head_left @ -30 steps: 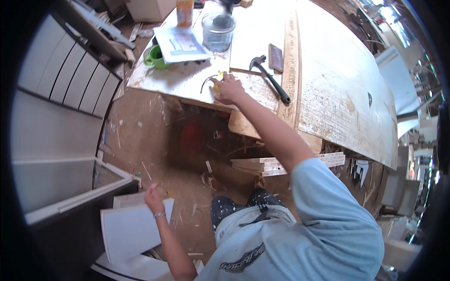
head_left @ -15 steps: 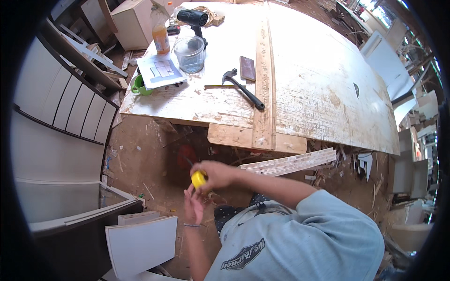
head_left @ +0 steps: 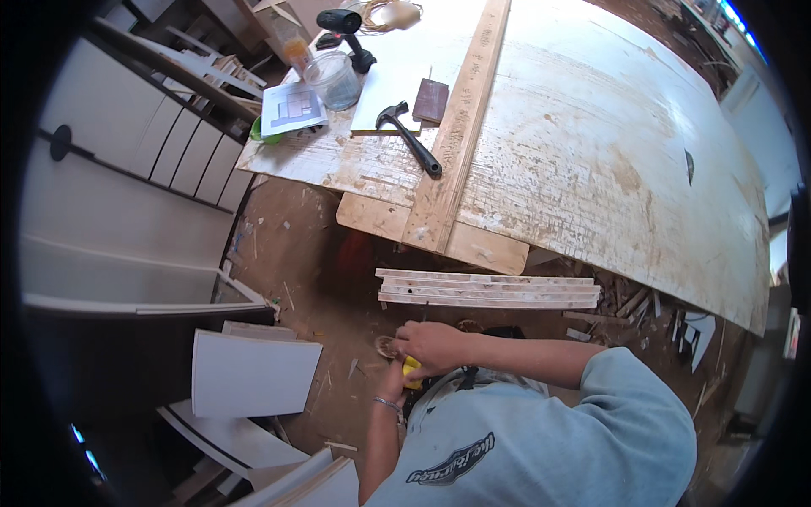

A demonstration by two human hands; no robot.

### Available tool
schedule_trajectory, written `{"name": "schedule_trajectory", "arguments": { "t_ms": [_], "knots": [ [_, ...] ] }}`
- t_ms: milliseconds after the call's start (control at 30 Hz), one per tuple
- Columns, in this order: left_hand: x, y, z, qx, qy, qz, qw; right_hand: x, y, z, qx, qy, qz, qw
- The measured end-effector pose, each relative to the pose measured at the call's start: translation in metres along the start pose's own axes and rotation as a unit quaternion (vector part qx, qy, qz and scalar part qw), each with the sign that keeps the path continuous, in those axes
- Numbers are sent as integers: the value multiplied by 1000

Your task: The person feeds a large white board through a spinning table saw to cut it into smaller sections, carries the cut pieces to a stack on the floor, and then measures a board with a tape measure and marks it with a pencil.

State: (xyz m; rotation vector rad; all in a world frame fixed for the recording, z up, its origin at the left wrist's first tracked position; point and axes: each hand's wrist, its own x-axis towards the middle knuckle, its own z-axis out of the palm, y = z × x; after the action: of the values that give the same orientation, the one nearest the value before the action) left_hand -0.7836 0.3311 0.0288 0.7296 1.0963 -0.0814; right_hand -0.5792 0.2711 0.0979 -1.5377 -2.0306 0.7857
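Note:
Close to my body, my right hand [head_left: 432, 346] closes over a small yellow tape measure [head_left: 411, 369], which shows only in part. My left hand [head_left: 391, 380], with a band on its wrist, grips it from the left side; most of its fingers are hidden. A thin dark stick [head_left: 427, 309] pokes up beyond the right hand, and its kind is unclear. Just past my hands lies a stack of pale strips [head_left: 490, 290]. On the table, a claw hammer [head_left: 410, 139] rests by a reddish-brown block [head_left: 431, 100].
A long wooden board [head_left: 460, 127] crosses the worn white table [head_left: 583, 169]. At its far left stand a clear plastic tub [head_left: 334, 82], a black power tool [head_left: 346, 38], a bottle [head_left: 296, 52], a printed sheet [head_left: 291, 110] and a green cup [head_left: 258, 129]. White panels [head_left: 253, 372] lean at left.
Both hands have come nearer my body and to the right in view, with the tape measure. My left fingers, spread before, now close around it. The view has shifted too.

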Motion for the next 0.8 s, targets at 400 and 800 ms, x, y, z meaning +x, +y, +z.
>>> {"name": "schedule_trajectory", "arguments": {
  "t_ms": [400, 800],
  "knots": [
    [-97, -93, 37, -178, 28, 87, 980, -84, -28, 43, 180, -158, 112, 964],
    [-266, -320, -97, -336, 321, 346, 815, -155, -112, 114, 222, -459, 72, 857]
  ]
}}
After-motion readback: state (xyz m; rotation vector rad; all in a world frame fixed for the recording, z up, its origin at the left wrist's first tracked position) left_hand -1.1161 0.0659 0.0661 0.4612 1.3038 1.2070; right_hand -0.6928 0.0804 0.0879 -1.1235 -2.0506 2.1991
